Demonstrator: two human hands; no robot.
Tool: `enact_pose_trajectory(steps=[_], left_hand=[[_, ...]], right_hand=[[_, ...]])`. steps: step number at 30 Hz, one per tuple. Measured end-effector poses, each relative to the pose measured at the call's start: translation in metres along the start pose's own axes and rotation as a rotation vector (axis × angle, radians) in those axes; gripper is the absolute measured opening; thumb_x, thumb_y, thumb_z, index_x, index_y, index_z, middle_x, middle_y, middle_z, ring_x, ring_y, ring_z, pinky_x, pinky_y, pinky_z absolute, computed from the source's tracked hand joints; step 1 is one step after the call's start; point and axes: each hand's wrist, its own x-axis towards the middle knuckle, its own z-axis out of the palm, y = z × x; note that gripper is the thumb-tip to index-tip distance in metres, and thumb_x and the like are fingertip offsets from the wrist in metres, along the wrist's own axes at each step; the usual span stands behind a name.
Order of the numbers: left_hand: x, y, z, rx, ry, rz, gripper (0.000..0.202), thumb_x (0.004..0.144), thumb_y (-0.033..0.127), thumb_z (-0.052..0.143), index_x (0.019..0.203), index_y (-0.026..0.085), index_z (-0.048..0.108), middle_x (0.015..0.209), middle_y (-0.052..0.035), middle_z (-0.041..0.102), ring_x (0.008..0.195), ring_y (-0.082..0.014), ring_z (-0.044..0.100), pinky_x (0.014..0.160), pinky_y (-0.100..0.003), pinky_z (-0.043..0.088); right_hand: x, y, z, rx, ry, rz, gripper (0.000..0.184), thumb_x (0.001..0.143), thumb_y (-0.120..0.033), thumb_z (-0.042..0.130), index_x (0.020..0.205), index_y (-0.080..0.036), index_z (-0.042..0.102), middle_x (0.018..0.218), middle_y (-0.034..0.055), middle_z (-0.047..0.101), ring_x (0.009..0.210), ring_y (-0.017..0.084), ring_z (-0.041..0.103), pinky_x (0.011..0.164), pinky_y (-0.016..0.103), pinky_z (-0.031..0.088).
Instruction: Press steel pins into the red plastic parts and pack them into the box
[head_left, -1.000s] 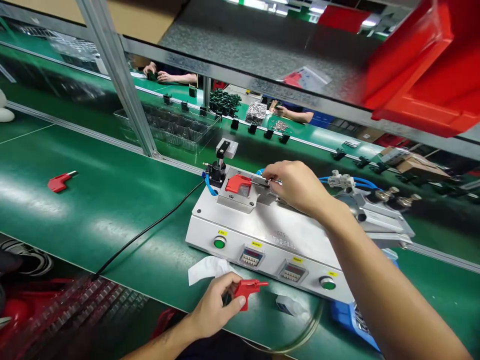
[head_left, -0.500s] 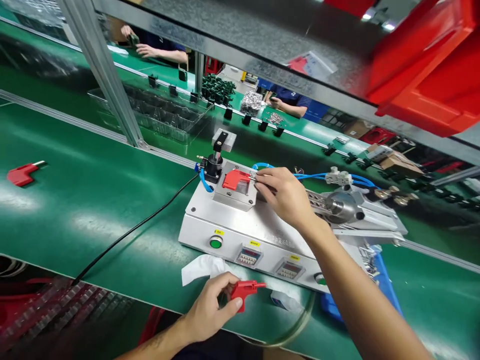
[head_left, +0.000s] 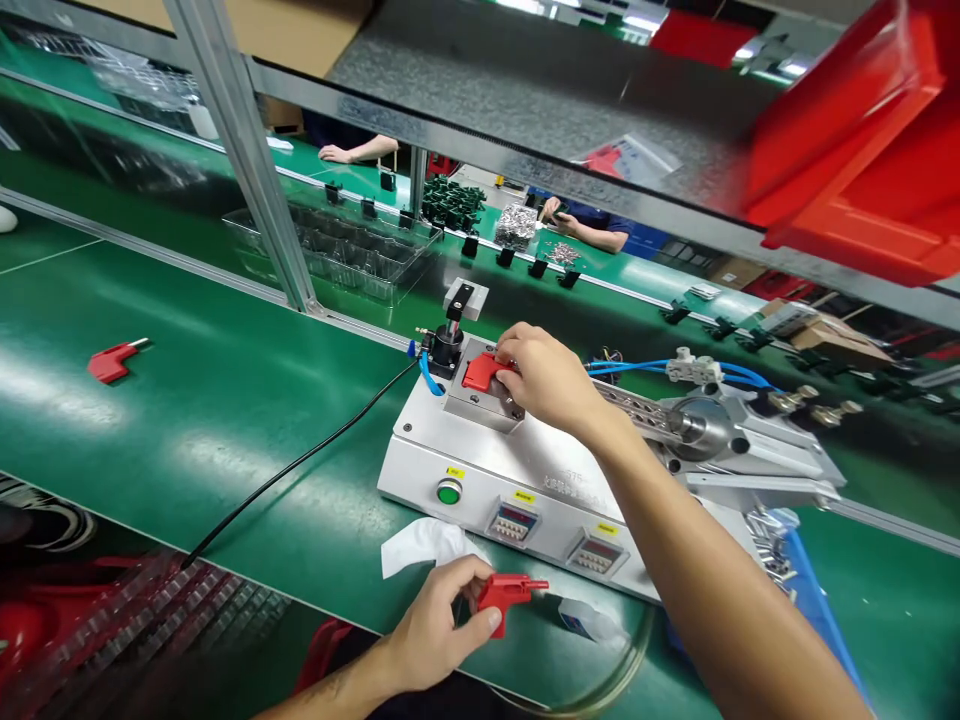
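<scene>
Head view: one station at a green bench (head_left: 225, 400), catalogued as it stands.
Right hand: (head_left: 544, 378) closed around the red part in the fixture (head_left: 480, 370); fingertips pinch its right end while the part sits in the metal nest (head_left: 480, 403).
Left hand: (head_left: 435, 625) curled shut on a second red part (head_left: 504, 592), held just above the near edge of the bench, metal pin pointing right.
Machine: grey control box (head_left: 525, 480) carrying the nest, a green button (head_left: 449, 492), two small counters, and a black cylinder (head_left: 448, 345) just left of the nest.
Feed side: perforated metal arm and silver drum (head_left: 694, 425) to the right, blue hoses (head_left: 645, 365) behind.
Loose items: white tissue (head_left: 424, 545) beside the left hand; a third red part (head_left: 111, 360) lying well apart on the left of the bench; black cable (head_left: 300, 460) running from the machine.
Other people: hands of co-workers (head_left: 559, 215) at the far line, not involved.
Handling advice: judged from the grip, the seated part wants to be held flat and square in the nest, fingers kept off the black cylinder; the left hand is best kept clear of the green button while the right is over the nest.
</scene>
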Motion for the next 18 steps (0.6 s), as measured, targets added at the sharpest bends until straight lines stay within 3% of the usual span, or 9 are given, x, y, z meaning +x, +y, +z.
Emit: enact_pose_trajectory(steps=[2, 4, 7, 9, 12, 18], left_hand=[[0.000, 0.000, 0.001, -0.008, 0.008, -0.007, 0.031, 0.093, 0.048, 0.068, 0.099, 0.018, 0.066, 0.086, -0.0041, 0.066, 0.077, -0.0192, 0.058, 0.076, -0.030, 0.047], [-0.001, -0.001, 0.001, -0.016, 0.008, -0.012, 0.033, 0.093, 0.050, 0.069, 0.100, 0.018, 0.067, 0.088, -0.0043, 0.066, 0.079, -0.0193, 0.058, 0.077, -0.030, 0.047], [-0.002, -0.003, 0.000, -0.030, 0.001, -0.013, 0.035, 0.095, 0.052, 0.067, 0.100, 0.017, 0.067, 0.088, -0.0044, 0.066, 0.080, -0.0194, 0.058, 0.078, -0.030, 0.047], [-0.001, -0.004, -0.002, -0.044, -0.017, -0.010, 0.037, 0.095, 0.054, 0.068, 0.100, 0.017, 0.067, 0.088, -0.0043, 0.065, 0.079, -0.0190, 0.057, 0.077, -0.030, 0.046], [0.001, -0.005, -0.003, -0.048, -0.040, -0.014, 0.040, 0.093, 0.056, 0.070, 0.100, 0.016, 0.068, 0.087, -0.0041, 0.064, 0.078, -0.0182, 0.055, 0.076, -0.030, 0.045], [-0.003, -0.004, -0.005, -0.072, -0.078, -0.016, 0.045, 0.090, 0.059, 0.075, 0.101, 0.015, 0.070, 0.085, -0.0046, 0.064, 0.076, -0.0181, 0.056, 0.074, -0.030, 0.047]], right_hand=[[0.003, -0.001, -0.011, 0.027, 0.051, -0.001, 0.011, 0.090, -0.008, 0.063, 0.086, -0.017, 0.070, 0.113, 0.0117, 0.069, 0.103, 0.028, 0.065, 0.083, 0.037, 0.052], [-0.006, 0.001, -0.026, 0.118, 0.217, -0.020, 0.011, 0.092, -0.010, 0.061, 0.091, -0.017, 0.069, 0.112, 0.0113, 0.069, 0.102, 0.026, 0.065, 0.087, 0.037, 0.053], [-0.042, 0.007, -0.044, 0.221, 0.450, -0.084, 0.013, 0.095, -0.014, 0.058, 0.098, -0.018, 0.069, 0.110, 0.0103, 0.070, 0.101, 0.025, 0.067, 0.091, 0.040, 0.054], [-0.075, 0.012, -0.045, 0.238, 0.454, -0.120, 0.013, 0.097, -0.018, 0.057, 0.098, -0.021, 0.069, 0.106, 0.0086, 0.072, 0.097, 0.025, 0.069, 0.088, 0.040, 0.056], [-0.118, 0.026, -0.025, 0.239, 0.381, -0.111, 0.013, 0.100, -0.023, 0.057, 0.098, -0.022, 0.070, 0.103, 0.0084, 0.075, 0.094, 0.025, 0.072, 0.084, 0.039, 0.059], [-0.159, 0.044, 0.013, 0.189, 0.307, -0.046, 0.017, 0.102, -0.026, 0.054, 0.101, -0.021, 0.070, 0.102, 0.0093, 0.076, 0.091, 0.026, 0.074, 0.082, 0.039, 0.061]])
